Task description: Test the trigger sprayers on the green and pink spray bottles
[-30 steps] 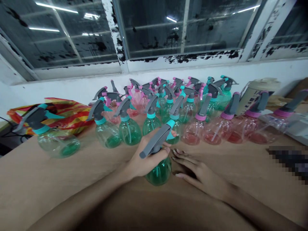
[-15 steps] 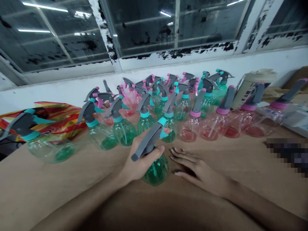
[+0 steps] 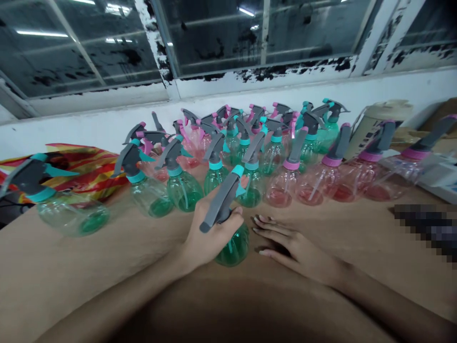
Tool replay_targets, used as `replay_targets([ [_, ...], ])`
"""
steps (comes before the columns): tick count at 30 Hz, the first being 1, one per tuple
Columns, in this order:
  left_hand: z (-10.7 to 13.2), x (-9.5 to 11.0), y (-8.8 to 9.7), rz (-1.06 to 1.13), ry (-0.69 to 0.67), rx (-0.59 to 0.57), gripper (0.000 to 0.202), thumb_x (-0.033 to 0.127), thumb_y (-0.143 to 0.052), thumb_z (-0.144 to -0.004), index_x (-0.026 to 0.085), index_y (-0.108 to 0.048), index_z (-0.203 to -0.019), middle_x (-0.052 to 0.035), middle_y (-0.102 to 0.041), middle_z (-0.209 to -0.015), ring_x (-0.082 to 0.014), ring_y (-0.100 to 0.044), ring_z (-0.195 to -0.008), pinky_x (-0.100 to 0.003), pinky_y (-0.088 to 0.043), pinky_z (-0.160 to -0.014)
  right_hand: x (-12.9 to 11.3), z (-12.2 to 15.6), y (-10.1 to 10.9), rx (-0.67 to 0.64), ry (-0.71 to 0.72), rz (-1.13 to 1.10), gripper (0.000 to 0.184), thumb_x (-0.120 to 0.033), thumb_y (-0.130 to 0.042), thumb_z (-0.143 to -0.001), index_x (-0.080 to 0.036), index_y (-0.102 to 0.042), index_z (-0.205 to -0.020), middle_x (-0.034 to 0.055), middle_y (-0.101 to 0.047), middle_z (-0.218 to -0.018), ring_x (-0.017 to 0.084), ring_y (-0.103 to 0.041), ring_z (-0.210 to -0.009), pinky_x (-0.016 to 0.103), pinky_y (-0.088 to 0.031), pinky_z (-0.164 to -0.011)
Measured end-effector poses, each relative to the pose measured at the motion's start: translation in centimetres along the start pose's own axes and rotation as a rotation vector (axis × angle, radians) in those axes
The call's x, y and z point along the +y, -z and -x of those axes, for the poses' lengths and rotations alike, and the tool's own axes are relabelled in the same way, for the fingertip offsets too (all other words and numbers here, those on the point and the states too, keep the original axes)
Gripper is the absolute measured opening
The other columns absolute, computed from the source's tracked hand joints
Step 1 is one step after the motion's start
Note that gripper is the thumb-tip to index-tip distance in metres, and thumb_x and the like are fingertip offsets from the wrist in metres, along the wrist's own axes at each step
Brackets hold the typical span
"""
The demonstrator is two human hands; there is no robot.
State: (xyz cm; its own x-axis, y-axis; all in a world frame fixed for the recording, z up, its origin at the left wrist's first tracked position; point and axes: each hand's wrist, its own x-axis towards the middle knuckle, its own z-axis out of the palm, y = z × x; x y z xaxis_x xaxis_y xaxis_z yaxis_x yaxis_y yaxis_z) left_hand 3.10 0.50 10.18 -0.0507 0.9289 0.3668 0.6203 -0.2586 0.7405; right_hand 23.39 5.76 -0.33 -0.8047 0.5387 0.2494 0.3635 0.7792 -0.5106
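Note:
My left hand (image 3: 210,228) is wrapped round the neck of a spray bottle (image 3: 233,248) with green liquid, a grey head and a turquoise nozzle. The bottle stands close to me, its nozzle pointing away; my fingers hide its collar and most of the trigger. To its right, my right hand (image 3: 291,243) rests on the table with fingers stretched out and holds nothing. Just beyond the hands is a row of similar bottles: green ones with turquoise collars, such as this green spray bottle (image 3: 185,193), and red ones with pink collars, such as this red spray bottle (image 3: 280,190).
More spray bottles crowd the back of the wooden table (image 3: 143,247) by the wall. A lone green bottle (image 3: 73,214) stands at left before a red and yellow bag (image 3: 96,174). A beige flask (image 3: 374,126) and a blurred dark object (image 3: 428,228) are at right.
The view has shifted slightly. My left thumb has drawn in a little at the held bottle's neck, and its head tilts slightly differently. My right hand stays flat in place.

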Motion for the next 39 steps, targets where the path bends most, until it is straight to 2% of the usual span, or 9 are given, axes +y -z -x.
replay_targets([
  [6,0.11,-0.21,0.05,0.091,-0.024,-0.040,0.032,0.018,-0.052,-0.079,0.025,-0.050,-0.111,0.0001,-0.062,-0.082,-0.0143,-0.055,-0.061,-0.027,-0.046,-0.060,-0.04,0.06,0.05,-0.016,-0.006,0.024,0.049,-0.043,-0.046,-0.089,-0.027,-0.039,-0.136,0.0011,-0.039,-0.142,0.021,-0.031,-0.132,0.044,-0.030,-0.108],
  [10,0.06,-0.28,0.42,0.104,-0.070,-0.041,0.013,0.022,-0.054,-0.080,0.023,-0.056,-0.092,-0.0016,-0.064,-0.089,-0.0174,-0.062,-0.078,-0.030,-0.049,-0.073,-0.09,0.05,0.11,0.000,-0.005,-0.007,0.049,-0.042,-0.047,-0.089,-0.028,-0.039,-0.136,0.0018,-0.040,-0.142,0.022,-0.033,-0.131,0.046,-0.031,-0.107],
  [12,-0.08,-0.19,0.56,0.120,-0.080,-0.037,0.007,0.022,-0.054,-0.078,0.022,-0.056,-0.085,-0.0011,-0.064,-0.085,-0.0171,-0.062,-0.078,-0.029,-0.050,-0.074,-0.14,0.03,0.20,-0.005,-0.004,-0.002,0.049,-0.042,-0.047,-0.089,-0.028,-0.039,-0.136,0.0016,-0.040,-0.142,0.022,-0.033,-0.131,0.046,-0.031,-0.108],
  [17,-0.08,-0.25,0.37,0.101,-0.081,-0.028,0.020,0.021,-0.055,-0.077,0.024,-0.058,-0.096,-0.0002,-0.065,-0.086,-0.0168,-0.063,-0.078,-0.029,-0.050,-0.072,-0.17,-0.02,0.35,-0.025,0.003,0.013,0.050,-0.042,-0.046,-0.090,-0.028,-0.037,-0.137,0.0007,-0.039,-0.142,0.020,-0.032,-0.132,0.045,-0.031,-0.108],
  [23,0.33,-0.55,-0.12,0.012,-0.052,-0.014,0.009,0.023,-0.051,-0.080,0.022,-0.058,-0.087,0.0008,-0.064,-0.074,-0.0164,-0.062,-0.068,-0.029,-0.049,-0.061,-0.26,-0.09,0.49,0.001,-0.003,-0.032,0.047,-0.042,-0.048,-0.089,-0.028,-0.042,-0.133,0.0010,-0.042,-0.141,0.021,-0.035,-0.131,0.045,-0.032,-0.107],
  [30,0.41,-0.82,-0.30,-0.010,-0.037,0.002,0.007,0.025,-0.055,-0.080,0.021,-0.060,-0.078,0.0016,-0.063,-0.067,-0.0145,-0.059,-0.061,-0.027,-0.049,-0.058,-0.36,-0.09,0.51,0.033,-0.006,-0.072,0.045,-0.038,-0.050,-0.089,-0.028,-0.045,-0.132,0.0010,-0.043,-0.139,0.021,-0.036,-0.130,0.044,-0.033,-0.107],
  [33,0.39,-0.92,-0.27,-0.042,-0.047,-0.008,0.009,0.026,-0.056,-0.080,0.022,-0.062,-0.085,0.0031,-0.057,-0.058,-0.0133,-0.053,-0.052,-0.026,-0.046,-0.050,-0.42,-0.08,0.46,0.019,-0.018,-0.053,0.043,-0.039,-0.049,-0.089,-0.027,-0.046,-0.131,0.0011,-0.044,-0.139,0.020,-0.036,-0.130,0.043,-0.033,-0.107],
  [36,0.20,-0.69,-0.03,-0.021,-0.093,-0.026,0.012,0.022,-0.056,-0.079,0.022,-0.061,-0.090,0.0027,-0.059,-0.063,-0.0122,-0.053,-0.052,-0.024,-0.046,-0.051,-0.44,-0.08,0.43,0.010,-0.024,-0.043,0.043,-0.039,-0.049,-0.089,-0.026,-0.047,-0.130,0.0017,-0.043,-0.139,0.021,-0.036,-0.130,0.042,-0.033,-0.107],
  [39,0.01,-0.28,0.38,0.034,-0.144,-0.057,0.012,0.019,-0.053,-0.079,0.021,-0.059,-0.089,-0.0001,-0.063,-0.078,-0.0130,-0.058,-0.061,-0.026,-0.050,-0.060,-0.45,-0.09,0.41,0.006,-0.033,-0.042,0.043,-0.040,-0.048,-0.089,-0.026,-0.048,-0.130,0.0019,-0.043,-0.140,0.021,-0.036,-0.130,0.042,-0.032,-0.108],
])
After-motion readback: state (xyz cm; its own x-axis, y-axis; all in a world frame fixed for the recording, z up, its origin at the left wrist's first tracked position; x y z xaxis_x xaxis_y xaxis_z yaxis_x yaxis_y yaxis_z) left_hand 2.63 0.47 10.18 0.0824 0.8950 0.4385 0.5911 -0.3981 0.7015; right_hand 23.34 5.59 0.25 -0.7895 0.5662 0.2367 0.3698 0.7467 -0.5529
